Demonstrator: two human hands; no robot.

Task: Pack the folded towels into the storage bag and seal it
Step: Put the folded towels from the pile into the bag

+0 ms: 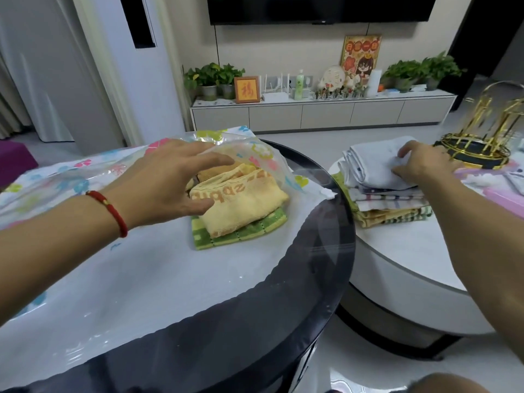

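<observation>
A clear storage bag [85,177] printed with flowers lies across the dark round table [297,293]. At its mouth sit a folded yellow towel [241,199] on a green checked towel [241,231]. My left hand [170,180] is spread, fingers under the bag's raised upper flap [255,154], thumb touching the yellow towel. On the white table to the right stands a stack of folded towels [388,199]. My right hand [422,163] rests on the top white towel [374,163], fingers curled into its fabric.
A gold wire rack on a dark base [479,137] stands just behind the stack. Pink items [504,197] lie at the right edge. A gap separates the dark table from the white table [411,265]. A TV cabinet with plants [312,109] lines the far wall.
</observation>
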